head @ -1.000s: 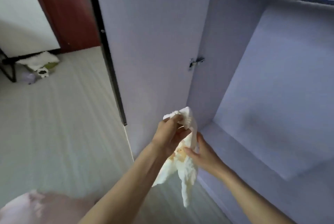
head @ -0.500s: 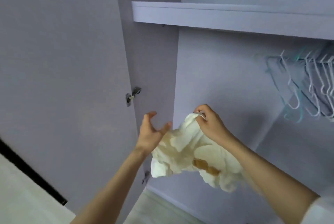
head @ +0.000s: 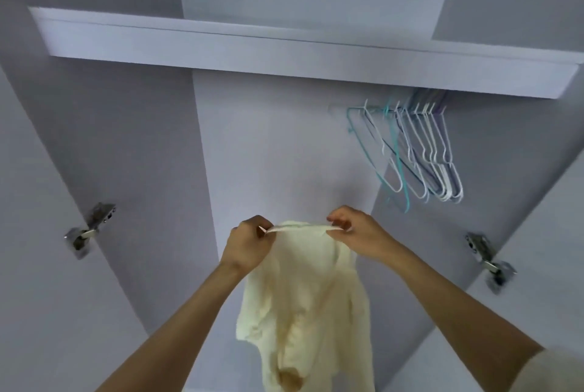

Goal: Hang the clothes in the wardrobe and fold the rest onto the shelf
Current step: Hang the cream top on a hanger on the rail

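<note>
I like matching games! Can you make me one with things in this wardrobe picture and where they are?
Things:
1. cream garment
2. hangers
3. shelf
4. door hinge

Places:
A. on the rail at the upper right
B. across the top
C. held up by both hands
D. on the left door

Pairs: 1-C, 2-A, 3-B, 4-D. The left hand and right hand pinch the garment's top edge.

- A metal door hinge (head: 90, 228) sits on the left door panel.
- A second metal hinge (head: 488, 262) sits on the right door panel.
</note>
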